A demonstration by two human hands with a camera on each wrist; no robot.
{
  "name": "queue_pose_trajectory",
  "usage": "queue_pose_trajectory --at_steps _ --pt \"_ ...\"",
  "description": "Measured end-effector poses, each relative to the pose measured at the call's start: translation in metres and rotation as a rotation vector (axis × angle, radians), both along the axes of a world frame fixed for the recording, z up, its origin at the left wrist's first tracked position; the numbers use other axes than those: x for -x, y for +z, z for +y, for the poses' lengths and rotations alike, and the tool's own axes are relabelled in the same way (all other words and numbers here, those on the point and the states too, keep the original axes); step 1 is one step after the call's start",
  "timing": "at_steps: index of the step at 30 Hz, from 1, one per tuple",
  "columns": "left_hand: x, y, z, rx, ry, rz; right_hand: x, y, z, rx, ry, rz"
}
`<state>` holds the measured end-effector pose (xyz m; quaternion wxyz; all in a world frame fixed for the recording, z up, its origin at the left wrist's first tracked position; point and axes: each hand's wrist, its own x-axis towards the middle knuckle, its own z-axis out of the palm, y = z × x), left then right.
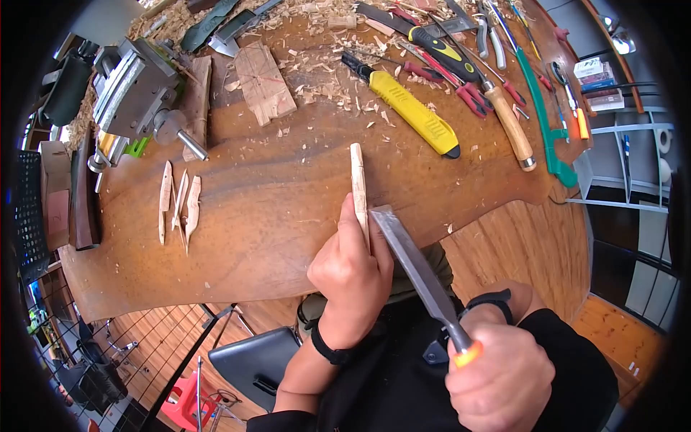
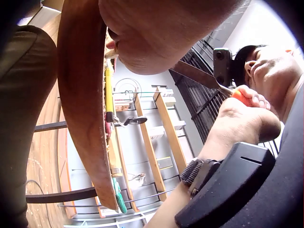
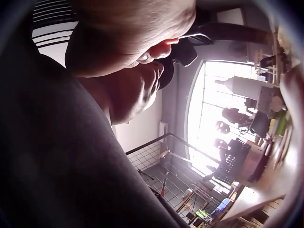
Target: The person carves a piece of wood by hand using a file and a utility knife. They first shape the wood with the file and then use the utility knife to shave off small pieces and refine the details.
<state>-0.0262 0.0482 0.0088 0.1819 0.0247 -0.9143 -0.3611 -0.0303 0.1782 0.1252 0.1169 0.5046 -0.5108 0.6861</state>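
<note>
In the head view my left hand (image 1: 349, 263) grips a narrow, pale whittled stick of wood (image 1: 358, 176) near the front edge of the workbench (image 1: 252, 237). The stick's far end sticks out past the fingers, and its near end is hidden in the hand. My right hand (image 1: 500, 381) holds a wide chisel (image 1: 417, 266) by its handle, of which an orange and yellow collar shows. The blade slants up and left, its tip right beside the stick and the left fingers. From the left wrist view, the right hand (image 2: 242, 111) is curled round the chisel's handle.
Three split wood slivers (image 1: 176, 205) lie at the left, below a metal vise (image 1: 140, 93). Shavings, a marked wood block (image 1: 264, 83), a yellow utility knife (image 1: 414, 111), a wooden-handled tool (image 1: 511, 126) and a green-handled saw (image 1: 540, 108) lie farther back. A black chair (image 1: 252, 360) stands below the bench.
</note>
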Motion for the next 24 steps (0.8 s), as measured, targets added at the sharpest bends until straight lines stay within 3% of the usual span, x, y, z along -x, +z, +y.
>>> queue_pose_trajectory --at_steps 1,3,4,11,13,15,17,18,24 --pt "0.001 0.001 0.000 0.002 -0.001 0.000 0.000 -0.004 -0.001 0.002 -0.001 0.000" --pt "0.000 0.003 0.000 0.023 -0.011 -0.026 0.005 -0.021 -0.009 -0.351 -0.296 0.184" --pt "-0.001 0.004 0.000 0.027 -0.024 -0.026 0.019 -0.038 -0.015 -0.045 -0.036 0.021" --pt "0.000 -0.003 0.000 0.007 0.007 0.010 0.012 -0.037 -0.014 -0.023 -0.058 0.046" --pt "-0.001 -0.003 0.000 -0.002 0.008 0.004 0.010 -0.019 -0.013 0.138 0.046 0.060" --pt "-0.001 0.002 0.001 0.013 0.024 -0.048 -0.004 -0.017 -0.013 0.137 0.065 0.138" --pt "-0.001 -0.002 0.002 0.032 0.029 -0.038 -0.039 -0.024 -0.018 -0.557 -0.745 0.066" --pt "-0.001 -0.001 0.001 0.037 0.024 -0.033 0.018 -0.053 -0.021 0.022 -0.047 0.132" --pt "-0.002 -0.002 0.000 0.013 0.005 -0.007 0.009 -0.057 -0.028 0.016 -0.122 0.156"
